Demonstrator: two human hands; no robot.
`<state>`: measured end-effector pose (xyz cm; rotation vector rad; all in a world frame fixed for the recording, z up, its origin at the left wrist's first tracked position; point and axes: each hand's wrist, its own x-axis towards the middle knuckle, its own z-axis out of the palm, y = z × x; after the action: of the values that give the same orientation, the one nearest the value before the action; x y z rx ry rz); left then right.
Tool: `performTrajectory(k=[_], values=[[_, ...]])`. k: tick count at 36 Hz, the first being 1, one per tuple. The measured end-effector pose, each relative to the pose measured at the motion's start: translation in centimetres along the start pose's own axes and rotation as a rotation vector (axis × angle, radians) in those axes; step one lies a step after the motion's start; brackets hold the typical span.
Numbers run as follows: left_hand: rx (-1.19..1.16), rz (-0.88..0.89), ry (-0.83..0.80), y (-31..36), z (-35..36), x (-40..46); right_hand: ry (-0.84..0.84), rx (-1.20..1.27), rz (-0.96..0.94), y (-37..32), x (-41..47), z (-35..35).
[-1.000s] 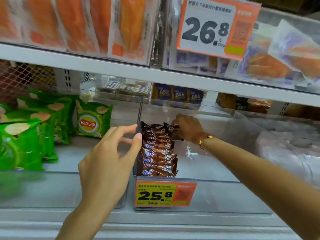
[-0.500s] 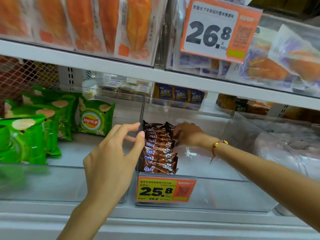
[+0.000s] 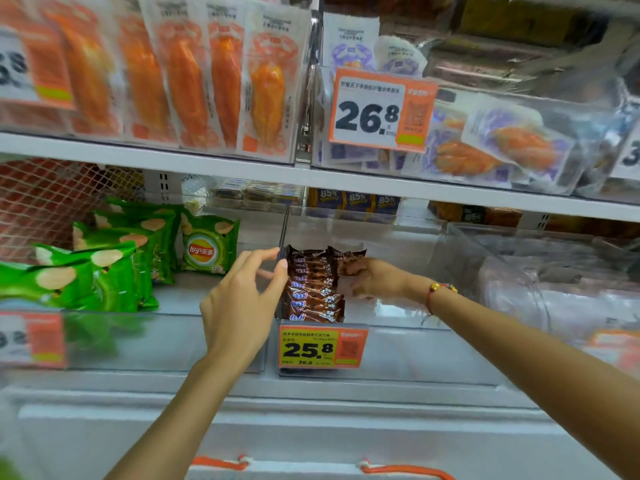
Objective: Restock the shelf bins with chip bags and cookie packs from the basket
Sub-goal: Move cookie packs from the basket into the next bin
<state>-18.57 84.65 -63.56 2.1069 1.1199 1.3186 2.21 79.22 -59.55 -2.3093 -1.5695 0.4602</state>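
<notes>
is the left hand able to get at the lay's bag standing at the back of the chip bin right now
Probably yes. The left hand is open at the divider beside the brown cookie packs, holding nothing, and the Lay's bag stands upright in the open-topped chip bin with nothing between them.
</notes>
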Motion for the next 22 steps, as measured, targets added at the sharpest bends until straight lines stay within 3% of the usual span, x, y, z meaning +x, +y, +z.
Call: performTrajectory(k=[5,10,16,22], values=[[-0.062,-0.044,-0.082,0.2,-0.5,0.2,0.13,0.047,-0.117,-0.4,-5.4,-0.1],[-0.065,0.017,0.0,1.0,-1.8,-1.8,0.325,0.152,-0.217,-2.1,-12.4,1.0],[-0.319,-0.028,-0.086,0.6,-2.6,-9.7,0.1,0.276,-0.166,-1.0,-16.5,5.6],[-0.149,-0.209,-0.455,-3.5,-0.9,-17.6,-0.203,0.27,-0.006,2.6,-17.2,12.8]])
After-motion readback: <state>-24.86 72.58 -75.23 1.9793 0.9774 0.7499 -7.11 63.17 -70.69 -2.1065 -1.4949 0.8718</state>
